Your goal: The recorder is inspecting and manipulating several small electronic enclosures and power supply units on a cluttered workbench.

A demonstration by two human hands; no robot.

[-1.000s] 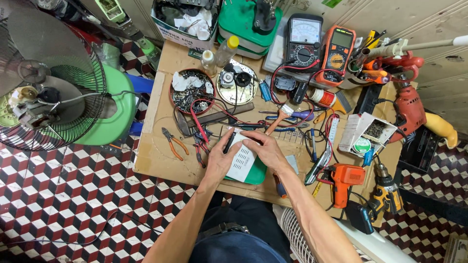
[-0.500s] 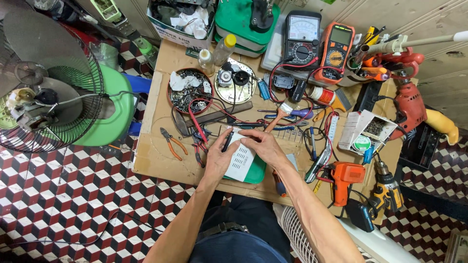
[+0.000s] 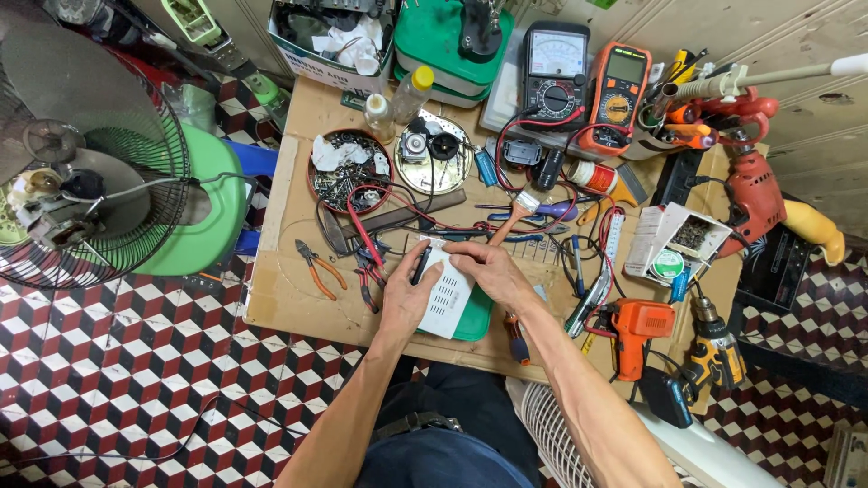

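Note:
A white vented box (image 3: 445, 298) rests on a green tray (image 3: 476, 322) near the front edge of the wooden worktop (image 3: 289, 298). My left hand (image 3: 403, 301) grips the box's left side, with a thin black tool (image 3: 422, 264) standing up by its fingers. Fingers of my right hand (image 3: 488, 270) lie flat across the box's top right corner. Red and black test leads (image 3: 363, 237) trail from the box toward the back of the bench.
Orange-handled pliers (image 3: 316, 266) lie left of the box. A dish of screws (image 3: 344, 172), a round metal plate (image 3: 432, 163), two multimeters (image 3: 617, 95), a brush (image 3: 515, 210), an orange drill (image 3: 638, 333) and a red drill (image 3: 755, 199) crowd the bench. A caged fan (image 3: 63, 181) stands at left.
Both hands stay on the white box with almost no shift. The view has moved slightly.

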